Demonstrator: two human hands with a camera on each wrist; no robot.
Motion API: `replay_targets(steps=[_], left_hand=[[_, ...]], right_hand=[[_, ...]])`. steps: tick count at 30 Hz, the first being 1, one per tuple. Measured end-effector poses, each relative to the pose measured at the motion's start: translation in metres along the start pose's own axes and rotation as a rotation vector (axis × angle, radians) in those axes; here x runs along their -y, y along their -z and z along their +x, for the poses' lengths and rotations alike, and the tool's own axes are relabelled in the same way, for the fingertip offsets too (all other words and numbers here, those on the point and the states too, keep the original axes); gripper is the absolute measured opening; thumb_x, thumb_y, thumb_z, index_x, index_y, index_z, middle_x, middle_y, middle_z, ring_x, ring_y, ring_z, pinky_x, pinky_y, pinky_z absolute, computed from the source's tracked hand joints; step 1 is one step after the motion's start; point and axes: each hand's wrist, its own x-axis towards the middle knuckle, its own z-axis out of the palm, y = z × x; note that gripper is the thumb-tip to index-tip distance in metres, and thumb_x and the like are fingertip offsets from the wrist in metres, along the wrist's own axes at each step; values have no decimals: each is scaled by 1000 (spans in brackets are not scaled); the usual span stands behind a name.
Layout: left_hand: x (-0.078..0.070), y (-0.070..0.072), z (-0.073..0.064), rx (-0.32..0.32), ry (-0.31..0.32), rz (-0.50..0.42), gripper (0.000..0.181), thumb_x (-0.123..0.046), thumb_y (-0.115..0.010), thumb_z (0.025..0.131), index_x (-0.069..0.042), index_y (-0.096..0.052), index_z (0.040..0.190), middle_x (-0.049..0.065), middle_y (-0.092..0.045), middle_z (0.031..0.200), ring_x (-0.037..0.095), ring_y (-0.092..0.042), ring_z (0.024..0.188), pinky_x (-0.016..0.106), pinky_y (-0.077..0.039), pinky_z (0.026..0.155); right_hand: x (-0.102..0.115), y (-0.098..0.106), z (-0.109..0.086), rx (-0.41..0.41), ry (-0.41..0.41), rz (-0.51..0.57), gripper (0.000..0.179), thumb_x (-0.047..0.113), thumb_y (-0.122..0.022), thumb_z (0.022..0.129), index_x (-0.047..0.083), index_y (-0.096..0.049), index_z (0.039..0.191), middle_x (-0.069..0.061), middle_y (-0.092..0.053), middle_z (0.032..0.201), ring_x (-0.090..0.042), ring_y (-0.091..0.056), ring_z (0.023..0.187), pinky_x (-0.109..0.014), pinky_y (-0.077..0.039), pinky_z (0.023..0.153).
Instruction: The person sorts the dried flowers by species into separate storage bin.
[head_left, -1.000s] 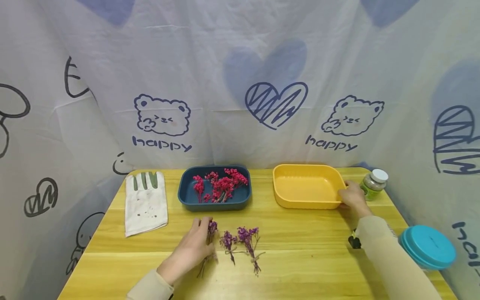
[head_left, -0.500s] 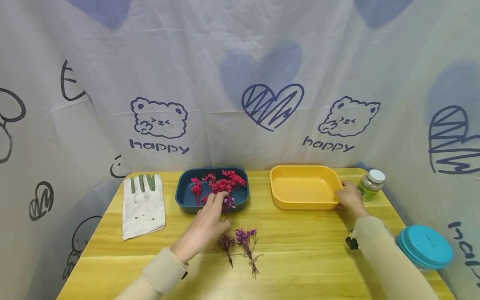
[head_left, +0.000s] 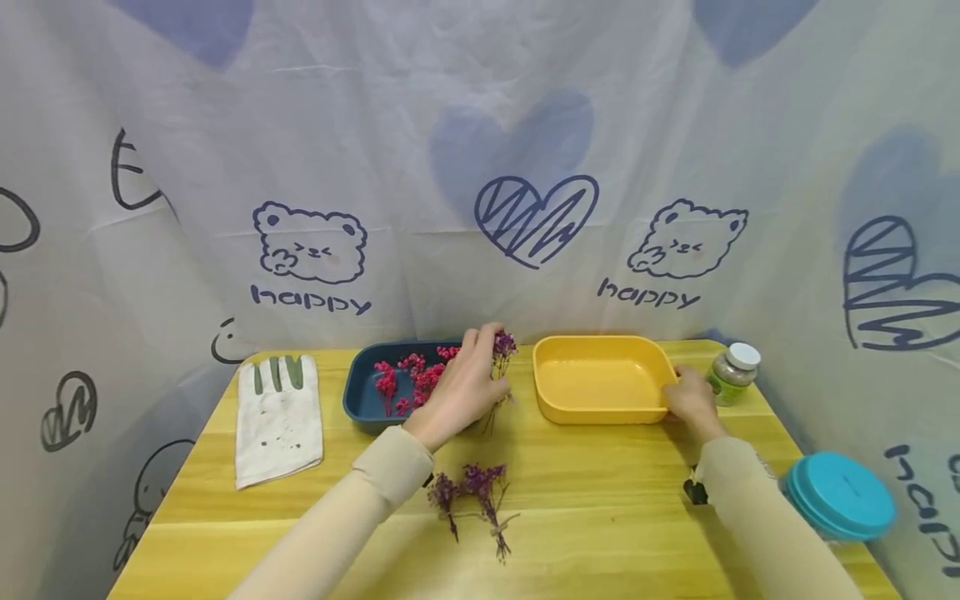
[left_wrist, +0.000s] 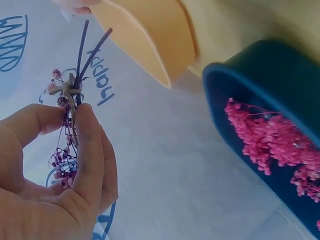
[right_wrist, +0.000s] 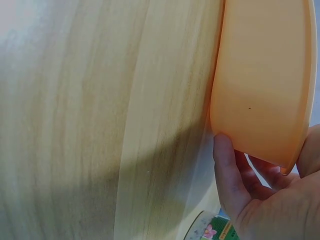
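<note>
My left hand pinches a small bunch of dried purple flowers, tied with twine, between thumb and fingertips. In the head view it is raised over the right end of the dark blue tray, hiding part of it. Red dried flowers lie inside that tray. My right hand grips the right end of the yellow tray; the right wrist view has the thumb at its rim and fingertips against its outer wall. Two more purple bunches lie on the table in front.
A white cloth glove with green fingers lies at the left. Close by my right hand stands a jar with a white lid. A container with a turquoise lid stands at the right edge. Behind the table hangs a printed curtain.
My left hand has carried the purple bunch up from the table, forward and to the right, past the blue tray's front. The right hand keeps its grip on the yellow tray.
</note>
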Motion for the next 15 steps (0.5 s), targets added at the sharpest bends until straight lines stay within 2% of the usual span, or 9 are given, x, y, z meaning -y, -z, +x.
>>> replay_targets(steps=[7, 10, 15], left_hand=[[-13, -17, 32, -6, -3, 20, 73, -8, -71, 93, -18, -39, 159, 17, -47, 152, 33, -64, 111, 47, -59, 94], [-15, -26, 45, -20, 0, 29, 73, -8, -71, 93, -19, -39, 158, 17, -48, 153, 37, -65, 113, 51, -61, 97], [-17, -46, 65, -39, 16, -6, 76, -5, -70, 93, -19, -36, 160, 17, -46, 156, 39, -65, 118, 51, -60, 100]], right_hand=[[3, 0, -3, -20, 14, -64, 54, 7, -46, 90, -11, -52, 141, -36, -61, 130, -46, -61, 109, -39, -62, 75], [3, 0, -3, -25, 9, -60, 54, 7, -45, 91, -10, -52, 142, -36, -61, 130, -47, -61, 109, -38, -64, 71], [1, -1, -1, -30, 5, -47, 52, 6, -46, 91, -10, -53, 139, -36, -61, 127, -47, -64, 105, -31, -62, 59]])
